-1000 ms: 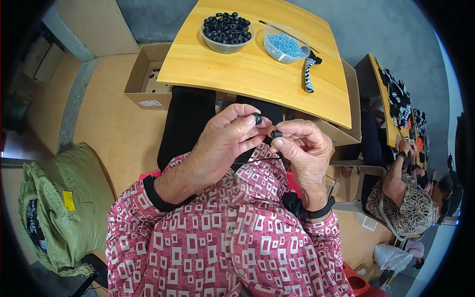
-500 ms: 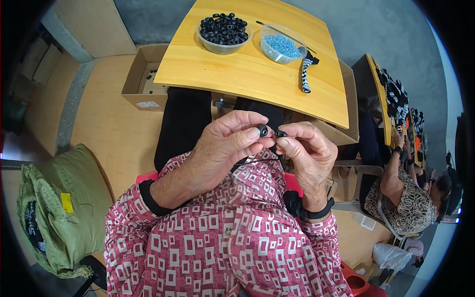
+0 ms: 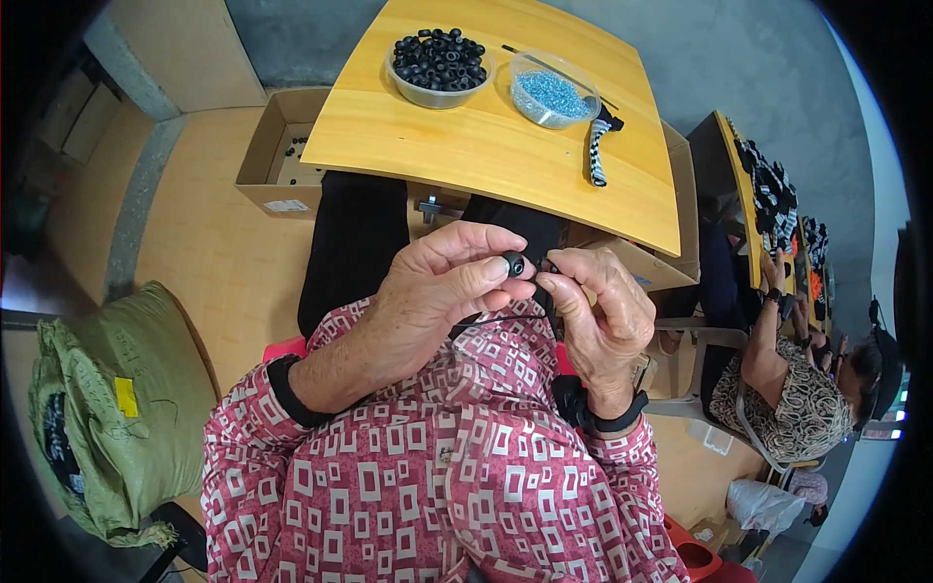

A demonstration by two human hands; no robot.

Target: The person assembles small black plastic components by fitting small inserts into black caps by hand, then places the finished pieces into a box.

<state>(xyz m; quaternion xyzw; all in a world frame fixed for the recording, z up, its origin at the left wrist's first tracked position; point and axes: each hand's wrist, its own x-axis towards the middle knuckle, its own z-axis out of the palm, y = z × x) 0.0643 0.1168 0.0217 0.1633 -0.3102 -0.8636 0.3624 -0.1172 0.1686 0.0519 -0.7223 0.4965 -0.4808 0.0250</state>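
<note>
Above my lap, my left hand [image 3: 432,277] pinches a small black cord end [image 3: 515,263], a hollow rounded piece whose hole points toward my other hand. Close beside it, my right hand [image 3: 603,311] is closed, thumb and forefinger pressed on a small dark piece that they mostly cover. A thin black cord [image 3: 501,319] runs below the fingers and up toward the right fingertips; how it joins the dark piece is hidden. On the table [image 3: 466,146], a clear bowl [image 3: 437,96] is heaped with similar black hollow pieces.
A second clear tub [image 3: 554,119] holds small blue see-through pieces, with a thin dark rod behind it and a black-and-white striped strip [image 3: 597,155] beside it. Cardboard boxes [image 3: 285,183] flank the table. A green sack [image 3: 126,389] stands left; a seated co-worker [image 3: 787,389] works at right.
My right fingers have shifted slightly and now cover more of the dark piece in them. My left hand keeps its pinch. The whole view has moved a little.
</note>
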